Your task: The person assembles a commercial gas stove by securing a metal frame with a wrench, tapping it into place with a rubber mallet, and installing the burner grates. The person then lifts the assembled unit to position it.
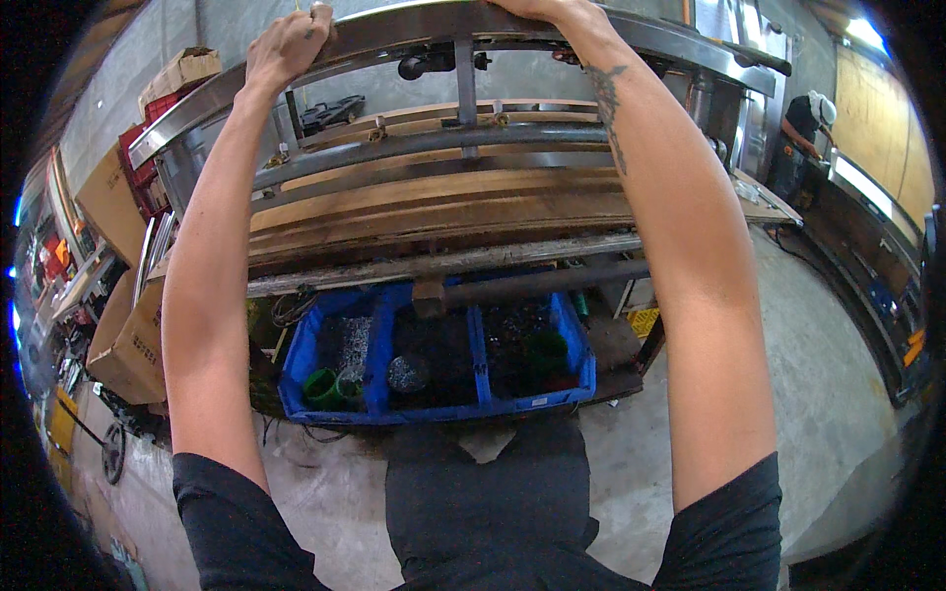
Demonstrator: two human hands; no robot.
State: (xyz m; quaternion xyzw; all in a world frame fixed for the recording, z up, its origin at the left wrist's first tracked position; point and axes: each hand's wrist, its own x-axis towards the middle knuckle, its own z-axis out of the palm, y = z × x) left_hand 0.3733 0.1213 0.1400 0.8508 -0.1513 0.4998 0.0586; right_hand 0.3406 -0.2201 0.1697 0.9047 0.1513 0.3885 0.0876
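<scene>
Both my arms reach forward and up to a long stainless-steel frame (pixel 394 30) lying across the workbench. At its far left part, my left hand (pixel 289 44) is closed in a fist against the top edge; what it holds, if anything, is hidden. My right hand (pixel 545 8) rests by the same frame right of the middle, its fingers cut off by the upper border. Beneath the frame hangs a black clamp-like part (pixel 427 66). Round metal bars (pixel 394 148) run across below it, above wooden boards (pixel 443 202).
Blue bins (pixel 379 379) with dark small parts and green cups sit under the bench. Cardboard boxes (pixel 128 340) and red crates (pixel 138 163) stand left. At the far right, a person (pixel 810 128) in a white hat works at another bench (pixel 872 227). A black-handled tool (pixel 757 57) lies at the frame's right end.
</scene>
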